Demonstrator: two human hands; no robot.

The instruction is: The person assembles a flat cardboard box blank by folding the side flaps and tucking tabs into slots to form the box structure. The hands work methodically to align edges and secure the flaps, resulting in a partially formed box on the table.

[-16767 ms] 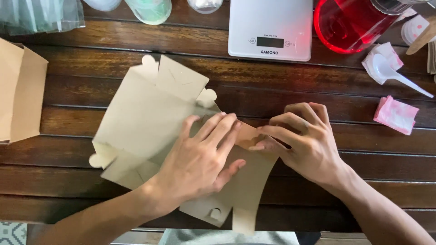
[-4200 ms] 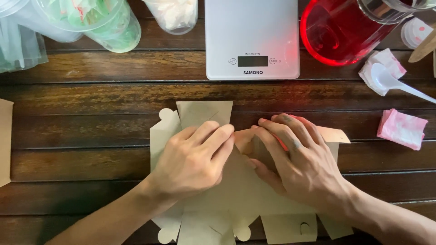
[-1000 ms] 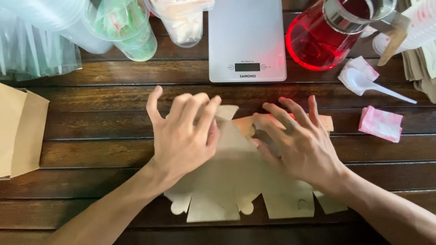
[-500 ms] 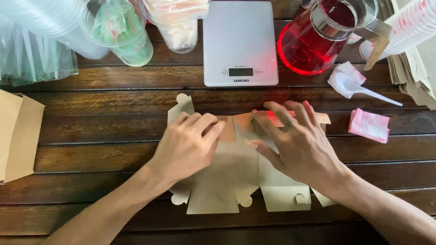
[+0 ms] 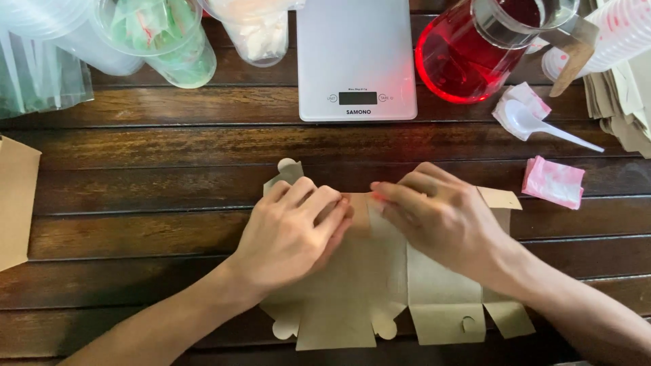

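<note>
Surface: dark wooden table (image 5: 135, 176), long planks running left-right, seen from above.
Our left hand (image 5: 291, 230): palm down on the left part of the cardboard blank (image 5: 380, 278), fingers bent and close together, tips pushing on the cardboard near a fold. It presses, nothing clasped that we can see.
Our right hand (image 5: 441, 220): palm down on the right upper part of the blank, fingers stretched toward the left hand, tips nearly meeting it. Also pressing flat; can't tell if a flap is pinched under it.
Cardboard blank: brown, unfolded box shape w/ tabs & rounded lugs, lying flat at the table's centre, near edge close to us. Small flap sticks out upper right, just past the right hand; rounded lug shows above the left hand.
Scale (image 5: 357, 57): flat white kitchen scale, far centre, well apart from the blank.
Jug (image 5: 475, 51): clear, w/ red liquid, right of the scale, just beside it.
Spoon (image 5: 542, 125): white plastic, lying on a crumpled white wrapper, below the jug.
Pink packet (image 5: 553, 181): small, right of the right hand, near the blank's flap, not touching.
Cups (image 5: 169, 37): clear plastic, far left, some w/ green & white contents; one more beside the scale.
Brown box (image 5: 17, 203): at left edge, partly out of view.
Paper stack (image 5: 620, 102): brown sheets, far right edge.
</note>
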